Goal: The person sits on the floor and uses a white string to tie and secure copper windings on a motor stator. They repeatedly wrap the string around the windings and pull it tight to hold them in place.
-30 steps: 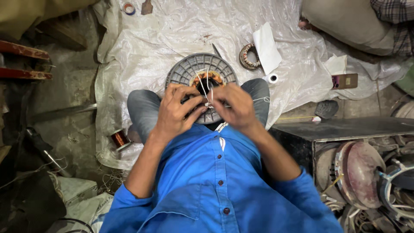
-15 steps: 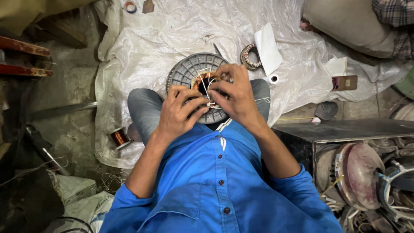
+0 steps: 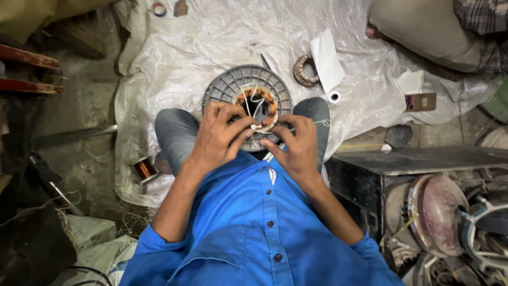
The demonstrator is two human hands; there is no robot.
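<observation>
Crinkled plastic sheet (image 3: 174, 58) underlies a ribbed grey motor disc (image 3: 225, 87); left hand (image 3: 219, 137) and right hand (image 3: 296, 148) pinch thin white wire (image 3: 255, 127).

Grey ribbed motor housing (image 3: 246, 87) resting across our lap.
We see copper windings (image 3: 257, 103) ringed inside it, with what look like thin white leads (image 3: 253, 98) sticking up.

The left hand (image 3: 219, 139) and right hand (image 3: 296, 148) are covering the near rim of the grey round motor housing (image 3: 233, 85). Whatever the fingertips are pinching is too small to make out. A second person (image 3: 444, 32) is being cut off by the top right edge. The metal fan parts (image 3: 450, 222) are running off the lower right corner.
</observation>
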